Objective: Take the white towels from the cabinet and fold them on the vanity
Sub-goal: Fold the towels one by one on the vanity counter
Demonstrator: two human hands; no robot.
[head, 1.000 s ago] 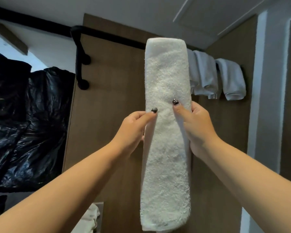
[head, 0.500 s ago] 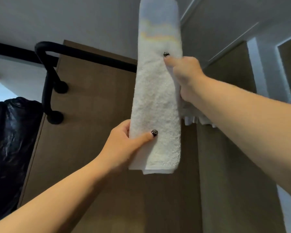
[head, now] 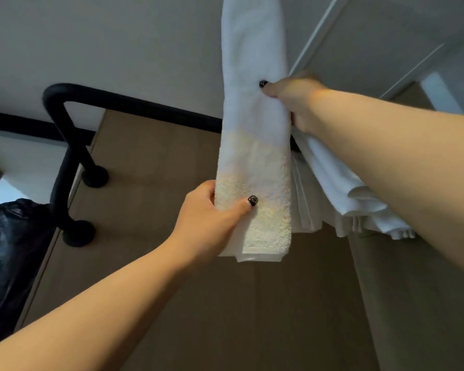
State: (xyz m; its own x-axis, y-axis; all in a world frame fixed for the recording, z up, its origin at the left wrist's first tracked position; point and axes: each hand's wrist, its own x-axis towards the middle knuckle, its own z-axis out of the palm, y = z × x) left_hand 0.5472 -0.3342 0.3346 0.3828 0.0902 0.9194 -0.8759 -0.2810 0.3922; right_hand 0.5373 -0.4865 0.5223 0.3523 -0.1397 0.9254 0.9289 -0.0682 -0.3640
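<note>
at the far left a black bag [head: 8, 263] sits low, with the black rail [head: 134, 103] bending across the wooden panel [head: 150, 210]. your left hand [head: 206, 220] pinches the folded white towel [head: 255, 156] near its bottom edge, lower than a second ago. your right hand [head: 295, 100] grips it higher, and the whole strip has risen toward the rail. other hung towels [head: 340, 199] hang just behind on the right. you seem to be draping it, not folding on the vanity.
</note>
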